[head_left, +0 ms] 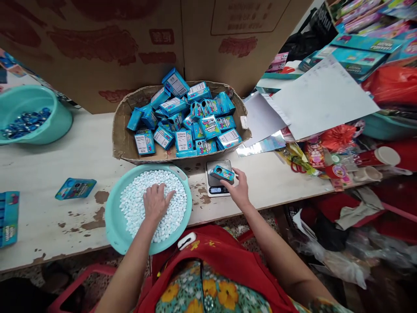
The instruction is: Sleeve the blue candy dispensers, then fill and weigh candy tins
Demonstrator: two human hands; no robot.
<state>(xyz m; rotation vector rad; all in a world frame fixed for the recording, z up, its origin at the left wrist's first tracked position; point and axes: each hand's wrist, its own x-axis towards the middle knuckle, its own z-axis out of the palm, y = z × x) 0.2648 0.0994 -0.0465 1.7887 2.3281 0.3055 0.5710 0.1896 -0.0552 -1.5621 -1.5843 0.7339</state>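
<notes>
My left hand [155, 201] lies on small white candies [137, 213] that fill a turquoise plastic basin [187, 208]. Its thumb is spread from the fingers, whose tips sink a little among the candies. With thumb and fingers, my right hand [239, 187] grips a small blue candy box [223, 172] by its right end and near side. That box rests on the plate of a small digital scale [221, 191] with a lit display. Behind the basin, a cut-down cardboard box [125, 150] is heaped with similar blue candy boxes [208, 127].
At far left stands a turquoise tub [61, 124] of shiny blue wrapped pieces. A flat blue carton [75, 188] lies left of the basin, near a blue display box [9, 219]. A large carton [195, 39] rises behind. Papers [325, 100] and red-handled scissors [298, 168] lie right.
</notes>
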